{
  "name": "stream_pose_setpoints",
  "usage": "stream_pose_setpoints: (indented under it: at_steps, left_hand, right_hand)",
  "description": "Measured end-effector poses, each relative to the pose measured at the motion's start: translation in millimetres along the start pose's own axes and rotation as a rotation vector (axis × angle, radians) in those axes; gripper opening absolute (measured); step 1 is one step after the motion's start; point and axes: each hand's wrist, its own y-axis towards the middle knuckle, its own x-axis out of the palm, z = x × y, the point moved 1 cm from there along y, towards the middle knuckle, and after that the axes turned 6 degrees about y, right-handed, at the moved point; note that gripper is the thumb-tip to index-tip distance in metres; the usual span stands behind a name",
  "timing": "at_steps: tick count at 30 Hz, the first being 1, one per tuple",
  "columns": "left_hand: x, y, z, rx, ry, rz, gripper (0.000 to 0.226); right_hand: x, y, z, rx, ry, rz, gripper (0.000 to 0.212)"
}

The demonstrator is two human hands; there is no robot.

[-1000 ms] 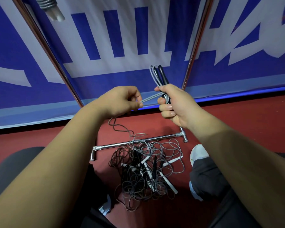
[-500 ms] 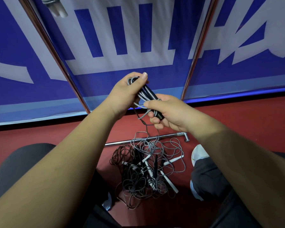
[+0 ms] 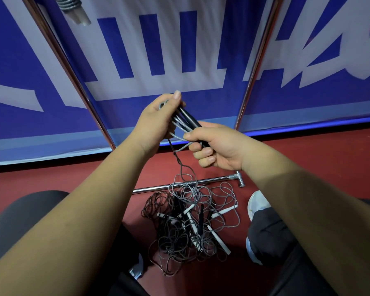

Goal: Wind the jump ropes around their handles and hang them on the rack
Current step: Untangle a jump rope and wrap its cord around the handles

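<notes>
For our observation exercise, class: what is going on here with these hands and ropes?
A person's right hand grips a pair of slim black handles, while the left hand holds loops of thin grey cord against their upper end. The cord's loose tail hangs down to a tangled pile of grey and black ropes on the red floor, by the rack's chrome base bar.

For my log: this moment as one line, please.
winding | right hand grips black handles | left hand holds grey rope | rope pile on floor
</notes>
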Motion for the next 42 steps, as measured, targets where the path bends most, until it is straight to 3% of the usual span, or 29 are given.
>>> stream_pose_setpoints:
  at_steps: [3, 5, 8, 12, 20, 27, 32, 36, 39, 42]
  left_hand:
    - [-8, 5, -3, -0.112, 0.064, -0.151, 0.055]
    - [-11, 5, -9, -0.178, 0.175, -0.367, 0.067]
    - [-7, -2, -21, -0.154, 0.190, -0.643, 0.059]
    - [-7, -4, -30, -0.063, 0.302, -0.699, 0.039]
    - [-8, 0, -35, -0.107, 0.643, -0.814, 0.020]
    - [-11, 9, -50, -0.109, 0.884, -0.625, 0.029]
    - [-20, 14, -46, 0.090, 0.599, -0.488, 0.014]
    - [-21, 16, -30, -0.016, 0.314, -0.445, 0.015]
    - [-14, 10, -14, 0.041, 0.271, -0.451, 0.017]
    - [-9, 8, -6, 0.081, 0.278, -0.450, 0.020]
  right_hand:
    - [-2, -2, -5, -0.106, 0.025, 0.090, 0.013]
    - [-7, -4, -10, -0.165, 0.018, 0.149, 0.017]
    - [-18, -3, -12, -0.191, 0.005, 0.204, 0.019]
    - [-24, -6, -14, -0.190, 0.003, 0.271, 0.011]
    - [-25, -12, -18, -0.127, 0.036, 0.220, 0.016]
    - [-12, -17, -9, -0.030, -0.114, 0.078, 0.009]
    - [-8, -23, 1, 0.118, -0.250, -0.118, 0.012]
    - [-5, -25, 16, 0.274, -0.340, -0.251, 0.008]
    - [-7, -21, 25, 0.312, -0.318, -0.249, 0.021]
    - [-9, -17, 28, 0.316, -0.313, -0.211, 0.015]
